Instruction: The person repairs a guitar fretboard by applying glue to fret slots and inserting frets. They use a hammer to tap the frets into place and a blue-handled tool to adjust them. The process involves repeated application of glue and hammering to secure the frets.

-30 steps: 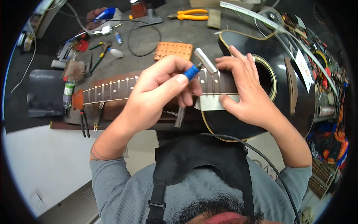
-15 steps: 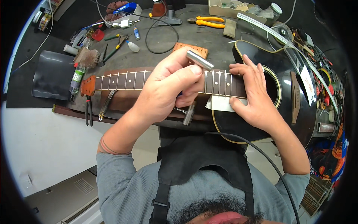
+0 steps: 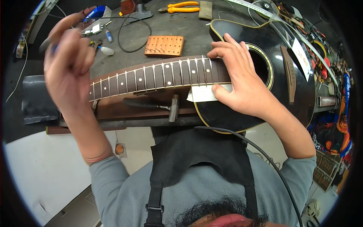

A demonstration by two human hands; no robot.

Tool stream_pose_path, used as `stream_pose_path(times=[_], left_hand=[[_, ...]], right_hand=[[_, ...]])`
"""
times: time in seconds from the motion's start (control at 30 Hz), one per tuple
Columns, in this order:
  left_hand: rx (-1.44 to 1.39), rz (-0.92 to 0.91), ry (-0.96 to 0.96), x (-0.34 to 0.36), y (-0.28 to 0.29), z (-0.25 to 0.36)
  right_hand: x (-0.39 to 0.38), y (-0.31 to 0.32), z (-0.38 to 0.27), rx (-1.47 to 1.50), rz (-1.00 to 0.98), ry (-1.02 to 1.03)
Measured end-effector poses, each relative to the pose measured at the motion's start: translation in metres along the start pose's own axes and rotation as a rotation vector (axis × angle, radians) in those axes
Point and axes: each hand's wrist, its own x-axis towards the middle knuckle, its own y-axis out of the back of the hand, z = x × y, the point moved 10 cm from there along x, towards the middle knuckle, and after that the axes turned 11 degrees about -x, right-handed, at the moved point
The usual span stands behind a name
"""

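Two hands at work: right hand (image 3: 242, 85) spread flat at three o'clock, pinning black guitar (image 3: 287, 83) and fretboard (image 3: 159, 77) steady; left hand (image 3: 68, 64) lifted at ten o'clock, fingers curled around small blue-tipped tool (image 3: 49, 43), clear of frets.

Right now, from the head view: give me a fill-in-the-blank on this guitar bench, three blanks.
1. The right hand rests on the guitar's ____, beside the sound hole.
2. A small ____ lies on the bench edge, just below the neck.
3. The pliers at the far edge of the bench have ____ handles.

Missing words: neck; hammer; yellow
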Motion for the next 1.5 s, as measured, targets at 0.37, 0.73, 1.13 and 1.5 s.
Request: stream_pose_path(times=[0.37,0.73,1.13,1.5], left_hand=[[0.736,-0.581,0.055,-0.052,-0.107,-0.102],[1.052,-0.879,-0.241,-0.072,-0.141,-0.103],[0.881,-0.745,-0.404,-0.070,-0.132,-0.092],[0.705,-0.725,-0.328,-0.074,-0.125,-0.088]], right_hand=[[-0.005,0.000,0.005,0.000,0.026,-0.050],[-0.007,-0.004,0.008,-0.008,-0.003,-0.063],[-0.005,-0.002,0.003,-0.026,-0.026,-0.050],[0.000,0.004,-0.004,0.109,-0.188,-0.058]])
